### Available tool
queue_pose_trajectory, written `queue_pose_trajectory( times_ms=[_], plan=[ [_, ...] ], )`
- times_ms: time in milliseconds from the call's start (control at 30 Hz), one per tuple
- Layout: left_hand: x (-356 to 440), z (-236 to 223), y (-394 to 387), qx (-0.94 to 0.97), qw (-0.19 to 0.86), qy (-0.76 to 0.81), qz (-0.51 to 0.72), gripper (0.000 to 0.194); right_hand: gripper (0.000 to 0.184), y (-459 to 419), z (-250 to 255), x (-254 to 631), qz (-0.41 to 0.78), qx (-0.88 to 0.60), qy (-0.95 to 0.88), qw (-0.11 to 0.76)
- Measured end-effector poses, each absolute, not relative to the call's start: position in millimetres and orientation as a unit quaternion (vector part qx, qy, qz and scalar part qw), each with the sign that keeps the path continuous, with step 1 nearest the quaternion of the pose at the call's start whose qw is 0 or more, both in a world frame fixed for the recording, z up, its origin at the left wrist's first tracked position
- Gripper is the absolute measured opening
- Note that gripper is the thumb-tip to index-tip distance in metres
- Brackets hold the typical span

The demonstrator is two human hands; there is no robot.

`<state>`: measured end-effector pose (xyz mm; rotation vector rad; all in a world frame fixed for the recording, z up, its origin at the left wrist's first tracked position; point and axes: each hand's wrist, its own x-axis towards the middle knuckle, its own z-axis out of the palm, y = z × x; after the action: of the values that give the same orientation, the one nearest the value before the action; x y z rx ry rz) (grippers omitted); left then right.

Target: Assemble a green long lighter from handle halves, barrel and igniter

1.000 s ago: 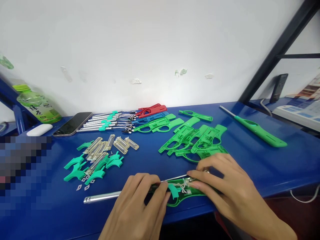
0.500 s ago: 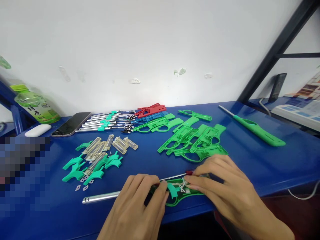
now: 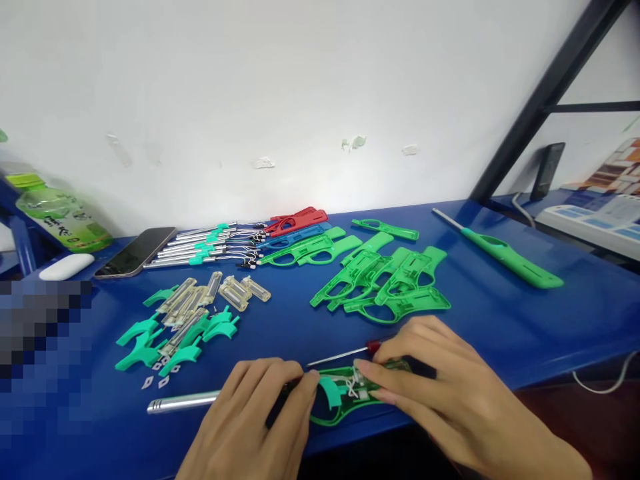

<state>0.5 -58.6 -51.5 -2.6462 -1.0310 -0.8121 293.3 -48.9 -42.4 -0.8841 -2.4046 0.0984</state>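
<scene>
In front of me lies an open green lighter half-shell [image 3: 327,420] with a long metal tube [image 3: 185,402] pointing left. My left hand [image 3: 260,413] grips the shell where the tube meets it. A teal trigger [image 3: 331,392] sits inside, and white wires [image 3: 353,385] run beside it. My right hand [image 3: 440,387] is closed on the handle end, fingertips pressing at the wires and a clear part. Its fingers partly cover a screwdriver [image 3: 340,357] with a red handle; whether they grip it, I cannot tell.
Loose teal triggers [image 3: 137,350] and clear fuel tanks [image 3: 185,300] lie at left. Behind them are metal tubes with wires [image 3: 200,247], beside a phone [image 3: 136,252]. Green half-shells [image 3: 400,280] are piled beyond my right hand; a whole green lighter [image 3: 505,253] lies at right.
The view has shifted slightly, so most things sit a little further left. The screwdriver's tip now shows clear of my left fingers. Both hands keep their hold on the half-shell.
</scene>
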Motion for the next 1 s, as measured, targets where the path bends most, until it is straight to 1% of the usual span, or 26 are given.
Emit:
queue_pose_trajectory(
  times_ms=[267,367,500,633,767,900,1000],
  plan=[
    [9.4,-53.2,-60.7,-0.884,0.132,-0.354,-0.276,0.022,0.029,-48.3,-39.7,292.9,0.024,-0.326,-0.902,0.283],
    [9.6,-55.0,-60.3,-0.885,0.144,-0.358,-0.260,0.024,0.028,-48.4,-40.4,291.1,0.014,-0.327,-0.901,0.284],
    [8.7,-54.6,-59.4,-0.889,0.145,-0.363,-0.239,0.028,0.022,-48.6,-42.3,292.2,-0.007,-0.322,-0.892,0.318],
    [10.2,-54.6,-59.6,-0.885,0.145,-0.357,-0.262,0.025,0.022,-47.4,-44.4,293.6,-0.011,-0.324,-0.877,0.356],
    [12.6,-56.4,-59.3,-0.883,0.174,-0.352,-0.258,0.024,0.018,-46.5,-46.6,290.2,-0.028,-0.369,-0.843,0.391],
    [12.9,-55.6,-59.4,-0.883,0.165,-0.358,-0.256,0.023,0.013,-44.0,-43.9,295.7,-0.037,-0.448,-0.777,0.441],
    [11.5,-55.2,-60.8,-0.881,0.155,-0.359,-0.265,0.022,0.012,-36.5,-40.1,317.4,-0.085,-0.492,-0.754,0.427]
  ],
)
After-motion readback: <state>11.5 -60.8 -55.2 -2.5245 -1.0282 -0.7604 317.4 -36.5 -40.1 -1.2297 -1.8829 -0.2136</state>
